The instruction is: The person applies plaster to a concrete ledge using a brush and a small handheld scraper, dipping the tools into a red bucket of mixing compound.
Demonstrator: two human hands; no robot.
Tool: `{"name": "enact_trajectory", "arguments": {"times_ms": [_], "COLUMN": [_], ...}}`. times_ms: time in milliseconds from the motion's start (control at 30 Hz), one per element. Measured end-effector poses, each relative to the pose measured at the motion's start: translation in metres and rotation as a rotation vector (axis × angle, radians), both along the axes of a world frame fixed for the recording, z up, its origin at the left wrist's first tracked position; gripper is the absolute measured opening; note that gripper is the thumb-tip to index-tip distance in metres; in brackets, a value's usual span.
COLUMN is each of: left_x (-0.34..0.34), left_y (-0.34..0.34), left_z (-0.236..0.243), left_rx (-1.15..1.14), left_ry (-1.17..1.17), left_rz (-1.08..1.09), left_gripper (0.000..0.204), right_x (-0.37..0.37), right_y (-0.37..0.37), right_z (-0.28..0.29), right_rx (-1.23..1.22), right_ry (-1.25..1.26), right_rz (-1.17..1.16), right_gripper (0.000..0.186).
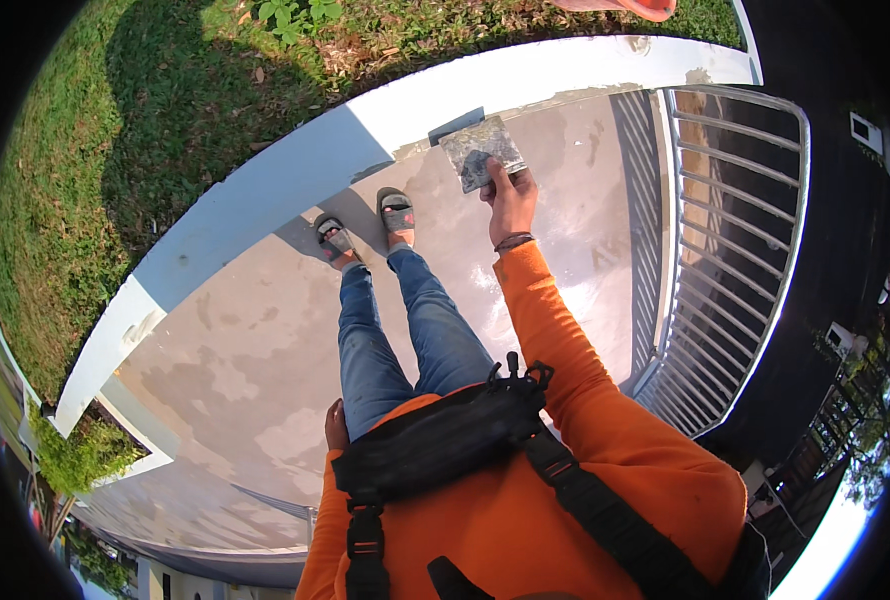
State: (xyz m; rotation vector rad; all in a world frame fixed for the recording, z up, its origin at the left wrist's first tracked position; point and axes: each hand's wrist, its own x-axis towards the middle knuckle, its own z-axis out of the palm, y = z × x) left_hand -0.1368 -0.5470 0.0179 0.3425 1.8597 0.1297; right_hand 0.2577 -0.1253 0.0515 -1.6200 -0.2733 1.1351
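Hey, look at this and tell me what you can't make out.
All in the head view:
- Left hand: partly hidden by the person's body; whether it holds anything is unclear.
- Underside of the flat grey plate in the right hand: faces away from the camera.
- Orange object: cut off by the top edge.
- Details beyond the railing: too dark and small.

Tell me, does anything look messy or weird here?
Yes: the pale pinkish-grey, hard floor has darker blotches, so its colour looks uneven; damp or stained, I can't tell. The flat, squarish, grey, metal-looking blade in the person's right hand looks mottled and dirty.
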Motion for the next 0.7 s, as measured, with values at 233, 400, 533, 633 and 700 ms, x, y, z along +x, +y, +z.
{"name": "enact_trajectory", "arguments": {"times_ms": [233,400,533,633,700], "left_x": [0.024,0.030,0.048,0.051,0.048], "left_y": [0.004,-0.006,0.014,0.010,0.003], "left_z": [-0.001,-0.005,0.002,0.005,0.003], "left_rx": [0.181,0.173,-0.002,-0.042,-0.017], "left_ry": [0.028,0.059,-0.001,-0.018,-0.025], "left_rz": [-0.238,-0.228,-0.033,0.023,-0.001], "left_gripper": [0.044,0.043,0.042,0.042,0.042], "right_x": [0.023,0.023,0.033,0.032,0.029], "right_y": [-0.011,-0.008,0.004,0.001,-0.008], "right_z": [-0.029,-0.007,-0.015,-0.018,-0.010], "right_rx": [-0.081,-0.005,0.007,-0.053,-0.076], "right_ry": [0.064,0.091,0.010,-0.022,-0.020], "right_rz": [-0.019,-0.010,-0.006,-0.002,-0.029], "right_gripper": [0.016,0.016,0.014,0.013,0.013]}}
